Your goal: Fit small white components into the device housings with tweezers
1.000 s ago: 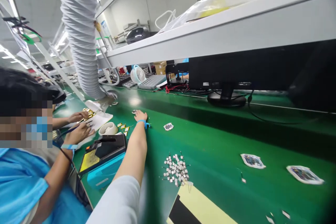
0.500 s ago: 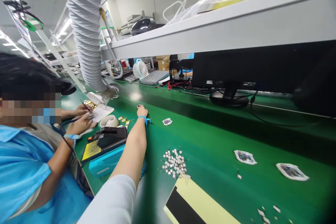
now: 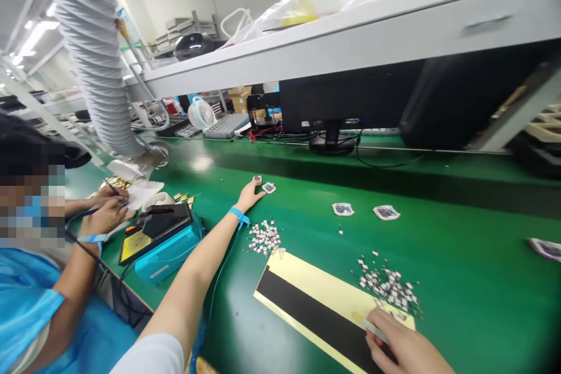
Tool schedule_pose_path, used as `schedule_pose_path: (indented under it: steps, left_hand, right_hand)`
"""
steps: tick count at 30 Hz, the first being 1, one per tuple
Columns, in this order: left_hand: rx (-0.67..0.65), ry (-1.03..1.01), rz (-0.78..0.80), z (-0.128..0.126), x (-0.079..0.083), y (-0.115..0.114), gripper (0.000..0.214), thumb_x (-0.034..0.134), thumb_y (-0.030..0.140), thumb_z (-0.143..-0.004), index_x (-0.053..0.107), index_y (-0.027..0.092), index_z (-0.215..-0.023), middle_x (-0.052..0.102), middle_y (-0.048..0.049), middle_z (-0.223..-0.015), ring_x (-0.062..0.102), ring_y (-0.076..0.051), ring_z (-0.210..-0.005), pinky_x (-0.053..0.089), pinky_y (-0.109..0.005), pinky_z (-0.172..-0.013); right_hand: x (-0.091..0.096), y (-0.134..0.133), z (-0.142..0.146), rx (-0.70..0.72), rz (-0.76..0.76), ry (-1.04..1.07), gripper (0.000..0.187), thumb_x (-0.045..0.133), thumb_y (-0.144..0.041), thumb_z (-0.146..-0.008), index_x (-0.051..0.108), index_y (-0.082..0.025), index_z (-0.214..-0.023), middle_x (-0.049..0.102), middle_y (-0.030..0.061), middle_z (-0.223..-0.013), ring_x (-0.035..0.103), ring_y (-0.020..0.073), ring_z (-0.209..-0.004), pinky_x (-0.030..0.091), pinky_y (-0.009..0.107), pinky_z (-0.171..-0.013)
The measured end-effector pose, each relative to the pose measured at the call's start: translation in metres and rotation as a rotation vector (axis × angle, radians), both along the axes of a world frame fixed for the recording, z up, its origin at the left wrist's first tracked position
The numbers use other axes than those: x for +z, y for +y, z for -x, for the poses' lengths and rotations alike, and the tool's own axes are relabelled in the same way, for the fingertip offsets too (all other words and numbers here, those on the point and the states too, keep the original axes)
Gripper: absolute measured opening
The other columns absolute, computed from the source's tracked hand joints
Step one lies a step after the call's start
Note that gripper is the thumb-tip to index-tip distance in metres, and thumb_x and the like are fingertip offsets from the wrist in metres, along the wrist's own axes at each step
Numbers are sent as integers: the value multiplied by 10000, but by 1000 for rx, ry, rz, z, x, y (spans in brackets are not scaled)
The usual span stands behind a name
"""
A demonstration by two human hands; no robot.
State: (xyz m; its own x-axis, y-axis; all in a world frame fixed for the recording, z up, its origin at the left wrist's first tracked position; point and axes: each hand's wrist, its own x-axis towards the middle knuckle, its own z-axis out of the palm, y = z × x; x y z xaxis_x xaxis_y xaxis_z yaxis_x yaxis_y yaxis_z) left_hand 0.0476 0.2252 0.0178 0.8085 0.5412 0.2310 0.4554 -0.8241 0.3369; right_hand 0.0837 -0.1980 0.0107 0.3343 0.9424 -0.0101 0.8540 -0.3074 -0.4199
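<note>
Your left hand [image 3: 249, 196] was extended over the green worktop [image 3: 302, 204], its fingertips at a small white-rimmed board [image 3: 257, 179]; whether they pinched it or merely touched it could not be told. A second board [image 3: 269, 187] lay just beside the thumb. Both lay between the worktop's back edge and the yellow sheet [image 3: 315, 277] with its black strip. Your right hand [image 3: 403, 339] grasped a slender pale tool [image 3: 372, 328], its yellow tip over that sheet. One heap of small parts [image 3: 265, 238] lay at the sheet's far left corner; a second heap [image 3: 390, 286] lay at the far right corner, partly on the sheet. A third board [image 3: 343, 209] and a fourth board [image 3: 386, 213] lay farther right, apart from both hands. The step in hand appeared to be left-handed handling of boards. The next move seemed to call for a sure rim hold, thumb clear of the neighbouring board.
</note>
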Motion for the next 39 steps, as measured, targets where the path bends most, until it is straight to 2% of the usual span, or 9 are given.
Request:
schedule_pose_path:
  steps: [8, 13, 17, 20, 23, 26, 29, 34, 39]
  left_hand:
    - [-570, 96, 83, -52, 9, -100, 355, 479, 247, -836, 433, 161, -1177, 458, -101, -1223, 470, -218, -1094, 391, -437, -924]
    - [-821, 197, 143, -67, 25, -148, 491, 416, 123, -821, 312, 219, -1291, 373, -23, -1337, 375, -140, -1215, 320, -256, -1017]
    - [-846, 207, 140, -56, 47, -144, 474, 392, 111, -821, 329, 192, -1284, 291, -30, -1382, 276, -149, -1271, 229, -289, -1065]
    - [-770, 217, 114, -29, 62, -121, 421, 435, 178, -819, 395, 152, -1237, 404, -85, -1309, 376, -200, -1205, 295, -354, -1022]
    - [-713, 273, 88, 9, 69, -104, 369, 482, 242, -807, 467, 159, -1166, 531, -86, -1171, 504, -211, -1059, 402, -345, -907]
    - [-706, 343, 65, 41, 68, -101, 306, 510, 275, -797, 529, 175, -1086, 584, -65, -1065, 548, -192, -957, 434, -292, -821]
    - [-707, 383, 41, 55, 64, -108, 258, 496, 276, -810, 552, 181, -1043, 589, -54, -1013, 541, -177, -922, 421, -259, -784]
    - [-668, 403, -11, 52, 58, -118, 183, 499, 287, -807, 598, 147, -870, 593, -56, -822, 521, -188, -814, 397, -266, -711]
    - [-671, 418, -34, 49, 50, -129, 154, 528, 281, -786, 620, 158, -795, 593, -54, -786, 517, -185, -774, 375, -274, -713]
  right_hand:
    - [11, 1, 7, -69, 25, -2, 132, 373, -81, -768, 457, -168, -714, 542, 27, -743, 556, 146, -633, 418, 246, -553]
    - [19, -1, 6, -80, 61, 12, 61, 464, -121, -813, 509, -124, -772, 546, 18, -782, 528, 106, -667, 443, 241, -608]
    - [20, -2, 7, -82, 89, 24, 149, 474, -247, -860, 532, -112, -831, 545, 17, -812, 528, 96, -689, 467, 257, -637]
    - [19, -4, 7, -88, 89, 36, 159, 474, -257, -863, 533, -110, -850, 546, 18, -816, 533, 99, -694, 471, 263, -640]
    - [19, -4, 7, -84, 66, 52, 153, 476, -251, -860, 528, -111, -826, 537, 10, -787, 519, 90, -661, 462, 249, -616]
    - [20, -4, 5, -78, 28, 70, 124, 483, -217, -848, 512, -115, -785, 512, -7, -738, 489, 79, -615, 440, 231, -584]
    - [22, -4, 2, -101, -22, 76, 67, 469, -149, -825, 483, -124, -764, 495, -9, -729, 466, 81, -606, 415, 224, -568]
    - [24, -5, -2, -136, -78, 84, 64, 447, -140, -823, 463, -134, -761, 492, -6, -730, 462, 85, -611, 407, 223, -560]
    - [19, -1, -4, -140, -75, 85, 140, 466, -240, -858, 509, -121, -799, 514, 0, -754, 493, 84, -639, 440, 230, -590]
